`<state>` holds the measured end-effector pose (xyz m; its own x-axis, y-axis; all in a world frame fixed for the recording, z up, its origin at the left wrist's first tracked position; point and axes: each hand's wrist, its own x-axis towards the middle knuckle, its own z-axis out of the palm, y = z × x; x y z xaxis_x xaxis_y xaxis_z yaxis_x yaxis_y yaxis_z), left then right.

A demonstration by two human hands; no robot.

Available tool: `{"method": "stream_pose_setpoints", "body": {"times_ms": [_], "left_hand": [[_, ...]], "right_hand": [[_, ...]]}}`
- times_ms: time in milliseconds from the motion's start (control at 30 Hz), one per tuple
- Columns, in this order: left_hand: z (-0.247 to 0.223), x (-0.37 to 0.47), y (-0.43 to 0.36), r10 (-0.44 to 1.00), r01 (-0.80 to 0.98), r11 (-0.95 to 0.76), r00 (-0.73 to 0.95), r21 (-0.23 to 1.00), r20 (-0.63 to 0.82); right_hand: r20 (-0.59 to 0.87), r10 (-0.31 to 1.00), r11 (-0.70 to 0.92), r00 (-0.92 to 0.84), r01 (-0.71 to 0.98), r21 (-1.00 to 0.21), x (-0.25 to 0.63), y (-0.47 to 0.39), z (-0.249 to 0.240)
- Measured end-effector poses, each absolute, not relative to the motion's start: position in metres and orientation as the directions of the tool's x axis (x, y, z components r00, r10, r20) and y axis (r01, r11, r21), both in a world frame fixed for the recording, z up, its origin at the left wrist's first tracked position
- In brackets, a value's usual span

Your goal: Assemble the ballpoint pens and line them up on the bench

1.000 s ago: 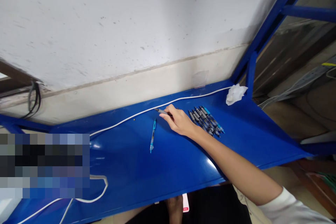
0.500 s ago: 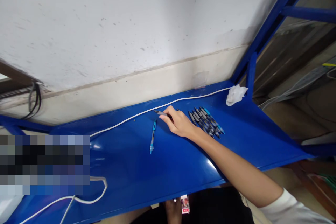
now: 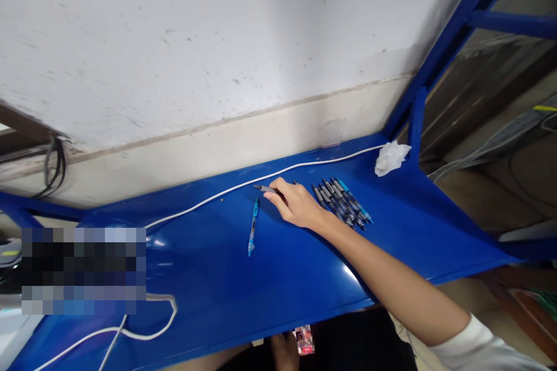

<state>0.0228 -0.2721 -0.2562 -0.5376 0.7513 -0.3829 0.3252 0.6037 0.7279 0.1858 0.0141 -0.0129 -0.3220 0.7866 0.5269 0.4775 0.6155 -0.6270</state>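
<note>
Right hand (image 3: 297, 203), mid-frame, pinched a pen (image 3: 263, 188) that slackening could drop; left hand (image 3: 285, 351), bottom centre, I couldn't tell what it held.

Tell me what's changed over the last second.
The phone screen below the table went from mostly white to a colourful picture. Nothing was visibly grabbed or released: the right hand still holds the grey pen, barely shifted. The lone blue pen, grouped pens and crumpled paper stayed put.
</note>
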Motion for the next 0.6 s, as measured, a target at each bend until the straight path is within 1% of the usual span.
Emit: {"method": "stream_pose_setpoints", "body": {"times_ms": [133,233,333,467,600], "left_hand": [[-0.269,0.027,-0.285,0.747,0.315,0.614,-0.527,0.724,-0.405],[-0.273,0.028,-0.297,0.795,0.365,0.543,-0.514,0.756,-0.322],[-0.26,0.029,-0.302,0.811,0.407,0.509,-0.523,0.758,-0.263],[-0.234,0.034,-0.295,0.783,0.393,0.544,-0.556,0.741,-0.28],[-0.214,0.039,-0.29,0.749,0.311,0.571,-0.575,0.76,-0.328]], "right_hand": [[0.548,0.763,0.645,-0.343,0.472,-0.601,0.185,0.014,-0.013],[0.574,0.744,0.665,-0.342,0.467,-0.583,0.186,0.014,-0.014],[0.593,0.744,0.662,-0.308,0.466,-0.588,0.187,0.015,-0.014],[0.591,0.764,0.637,-0.259,0.455,-0.622,0.188,0.015,-0.018],[0.635,0.738,0.642,-0.229,0.527,-0.556,0.187,0.018,-0.026]]}}
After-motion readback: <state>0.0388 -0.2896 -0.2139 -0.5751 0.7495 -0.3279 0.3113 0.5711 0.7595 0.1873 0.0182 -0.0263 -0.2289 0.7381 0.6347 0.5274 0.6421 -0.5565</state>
